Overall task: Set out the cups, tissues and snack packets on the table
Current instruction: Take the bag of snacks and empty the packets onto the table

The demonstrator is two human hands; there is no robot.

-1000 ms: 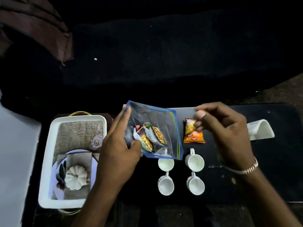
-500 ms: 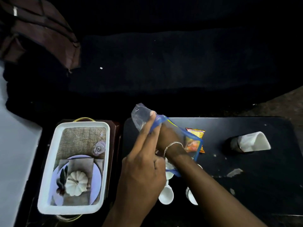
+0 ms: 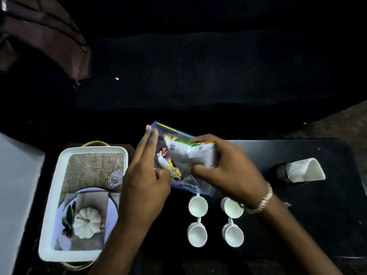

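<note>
1. Four white cups stand mouths up in a two-by-two block on the near middle of the black table.
2. My left hand holds a clear, blue-edged bag above the table, just on the far side of the cups. My fingers lie straight along its left side and my thumb pinches it from the near side.
3. My right hand is closed around one packet, with fingers curled over its far edge and thumb under its near edge. Its pale side faces up.
4. The packet lies over the bag. I cannot tell whether it is fully out of the bag's mouth.
5. More packets, red and yellow, sit inside the bag between my two hands.
6. The tissues are white and sit in a dark holder at the right of the table, well apart from the cups.
7. A bracelet is on my right wrist, above the far right cup.
8. A white tray sits to the left of the table, beside my left arm. It holds a woven mat, a glass and a plate with a white pumpkin on it.
</note>
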